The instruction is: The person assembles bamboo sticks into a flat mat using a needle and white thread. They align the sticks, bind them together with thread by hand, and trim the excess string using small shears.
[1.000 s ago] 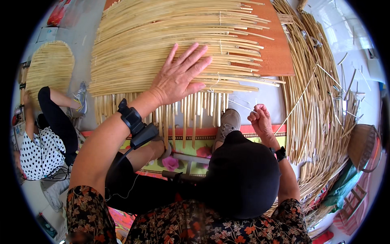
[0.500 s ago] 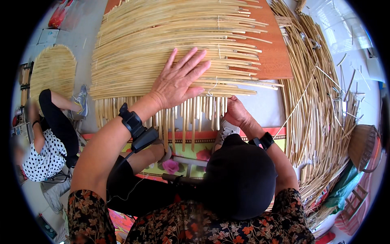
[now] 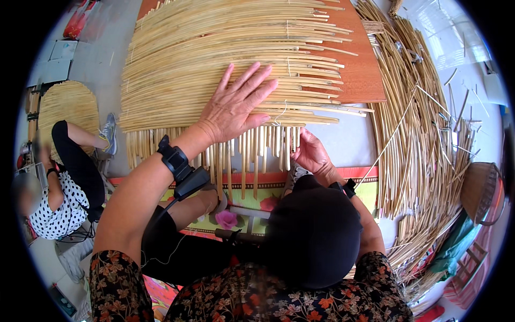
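Note:
A wide mat of pale, straight plant stalks (image 3: 177,70) lies before me, its long stalks running left to right. My left hand (image 3: 236,102) rests flat on its near part, fingers spread. Shorter stalks (image 3: 243,161) stick out toward me from under the mat's near edge, their ends uneven. My right hand (image 3: 314,153) is at the rightmost of these, fingers bent round it near the mat's edge; the fingertips are partly hidden. A loose white string (image 3: 281,112) curls on the mat just above that hand.
A reddish-brown board (image 3: 360,80) lies under the mat. Long loose stalks (image 3: 413,134) are heaped at the right, beside a brown basket (image 3: 479,193). At the left sits another person in a dotted top (image 3: 59,206), by a rounded stalk mat (image 3: 67,107). Floral cloth (image 3: 249,206) hangs below.
My right hand has turned and slid slightly toward me along the end stalk. My left hand stays put. At the left, the other person's rounded mat has come down nearer to them.

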`<state>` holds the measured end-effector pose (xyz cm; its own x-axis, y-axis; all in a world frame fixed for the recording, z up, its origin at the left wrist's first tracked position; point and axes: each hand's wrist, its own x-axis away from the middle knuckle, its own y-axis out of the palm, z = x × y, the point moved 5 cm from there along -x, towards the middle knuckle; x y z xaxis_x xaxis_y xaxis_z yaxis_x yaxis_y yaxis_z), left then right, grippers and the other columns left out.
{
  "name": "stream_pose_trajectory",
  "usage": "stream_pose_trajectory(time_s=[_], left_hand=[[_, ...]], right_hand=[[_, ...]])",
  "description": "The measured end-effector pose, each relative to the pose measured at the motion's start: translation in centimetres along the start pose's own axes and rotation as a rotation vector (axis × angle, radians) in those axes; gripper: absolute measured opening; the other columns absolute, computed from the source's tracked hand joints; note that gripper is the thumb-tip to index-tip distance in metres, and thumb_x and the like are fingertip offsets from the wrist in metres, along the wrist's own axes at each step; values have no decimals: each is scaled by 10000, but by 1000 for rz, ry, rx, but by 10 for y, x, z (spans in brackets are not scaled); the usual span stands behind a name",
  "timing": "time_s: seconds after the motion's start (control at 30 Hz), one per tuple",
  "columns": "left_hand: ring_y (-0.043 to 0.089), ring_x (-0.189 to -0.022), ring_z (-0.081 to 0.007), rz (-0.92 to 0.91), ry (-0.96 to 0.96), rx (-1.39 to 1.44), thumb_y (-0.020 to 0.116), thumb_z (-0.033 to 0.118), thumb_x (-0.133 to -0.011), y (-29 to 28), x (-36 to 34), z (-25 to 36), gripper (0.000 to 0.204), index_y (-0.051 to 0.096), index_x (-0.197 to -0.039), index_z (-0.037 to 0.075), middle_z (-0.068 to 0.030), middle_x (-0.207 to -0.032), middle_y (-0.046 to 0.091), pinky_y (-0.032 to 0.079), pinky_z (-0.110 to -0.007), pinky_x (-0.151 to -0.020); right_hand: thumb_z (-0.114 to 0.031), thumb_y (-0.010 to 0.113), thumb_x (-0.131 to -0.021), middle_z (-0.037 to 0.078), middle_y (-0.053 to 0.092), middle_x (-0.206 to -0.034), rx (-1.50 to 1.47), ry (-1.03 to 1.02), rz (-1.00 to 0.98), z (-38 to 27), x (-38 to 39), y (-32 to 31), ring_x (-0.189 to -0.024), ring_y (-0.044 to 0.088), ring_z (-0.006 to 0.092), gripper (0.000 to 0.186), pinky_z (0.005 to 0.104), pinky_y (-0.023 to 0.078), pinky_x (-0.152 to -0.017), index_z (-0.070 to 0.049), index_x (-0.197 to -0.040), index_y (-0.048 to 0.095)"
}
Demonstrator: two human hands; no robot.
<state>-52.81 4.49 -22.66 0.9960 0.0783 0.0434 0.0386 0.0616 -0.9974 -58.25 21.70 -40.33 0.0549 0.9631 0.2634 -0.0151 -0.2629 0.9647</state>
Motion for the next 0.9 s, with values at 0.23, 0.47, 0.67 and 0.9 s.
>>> stream_pose_trajectory(time_s=[0.23,0.47,0.67,0.9], left_hand=[[133,-1481,-227,-1,0,-14,452,536,-917,-1,-1,1,708,300,-1507,177,-36,-1598,193,23,-505,-1201],[137,-1481,-230,-5,-6,-16,461,530,-911,0,5,-1,712,307,-1505,168,-42,-1595,204,29,-507,-1198],[138,-1481,-230,4,11,12,500,510,-900,-3,-2,1,718,312,-1503,168,-44,-1594,204,27,-506,-1198],[136,-1481,-229,6,1,-9,493,519,-903,-2,6,-1,724,299,-1507,171,-42,-1596,196,23,-503,-1199]], right_hand=[[-162,608,-906,142,608,-1241,-254,-166,-190,-12,-27,13,-1114,595,260,358,399,465,-1014,-2,-1221,556],[-232,450,-975,169,643,-1171,-269,-27,-153,18,-44,28,-1038,644,271,394,401,519,-946,51,-1235,537],[-170,491,-948,134,665,-1106,-124,-203,-59,7,-35,23,-981,663,225,318,372,553,-880,24,-1187,570],[-184,496,-948,118,662,-1103,3,-229,125,16,-41,19,-962,661,225,316,373,553,-871,12,-1185,570]])
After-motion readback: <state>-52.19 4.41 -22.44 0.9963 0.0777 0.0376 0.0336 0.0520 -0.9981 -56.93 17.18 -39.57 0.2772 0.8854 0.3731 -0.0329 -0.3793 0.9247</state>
